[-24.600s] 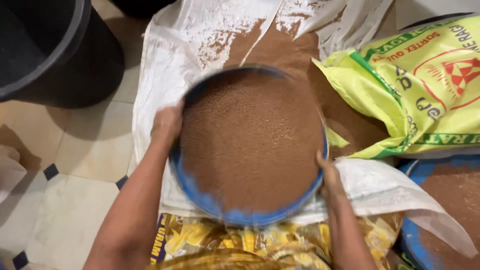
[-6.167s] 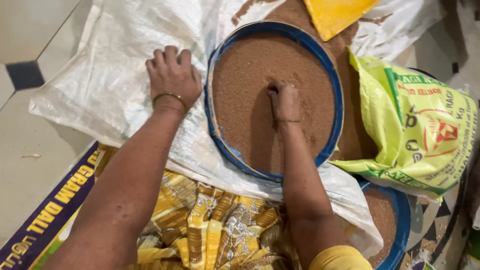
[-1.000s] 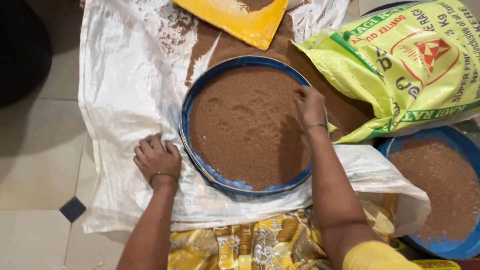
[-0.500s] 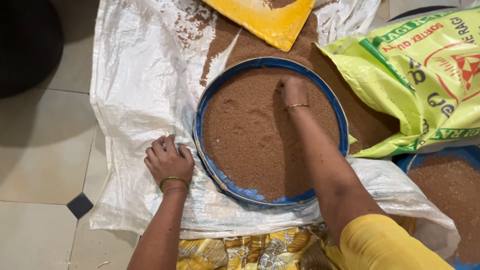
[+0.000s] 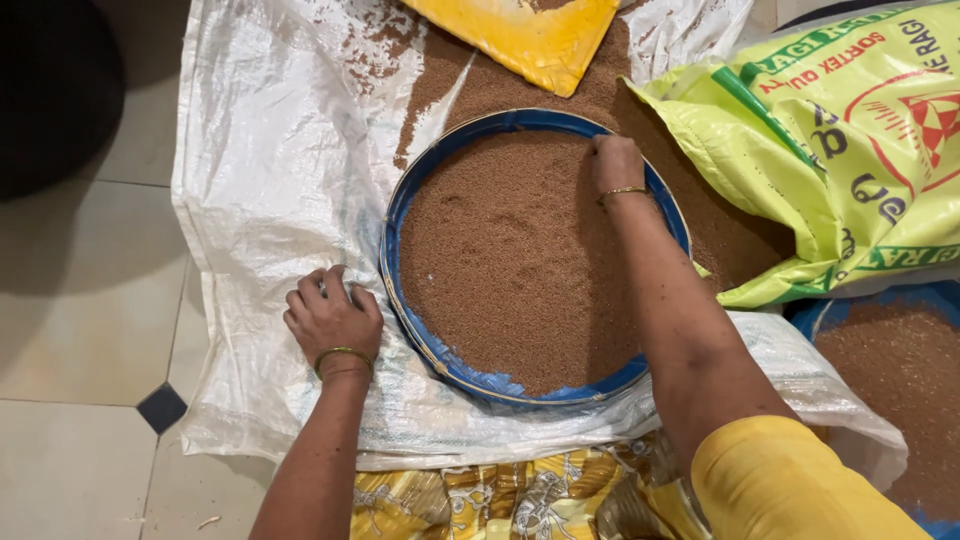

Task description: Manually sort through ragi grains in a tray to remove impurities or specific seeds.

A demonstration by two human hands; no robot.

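A round sieve with a blue rim (image 5: 412, 330) lies on a white woven sheet (image 5: 270, 150) and is full of small brown grain (image 5: 500, 260). My right hand (image 5: 616, 162) reaches into the far side of the sieve, fingers curled down into the grain near the rim. My left hand (image 5: 332, 318) rests palm down on the sheet just left of the sieve, fingers bent, holding nothing. Each wrist wears a thin gold bangle.
A yellow-green printed sack (image 5: 850, 150) lies at the right. A yellow scoop (image 5: 525, 35) sits at the top on spilled grain. A second blue-rimmed container of grain (image 5: 890, 370) is at lower right. Tiled floor (image 5: 80, 300) on the left; a dark round object (image 5: 50, 90) at upper left.
My right hand has slid from the sieve's right edge toward its far rim. My left hand stays on the sheet beside the sieve. The view has shifted slightly.
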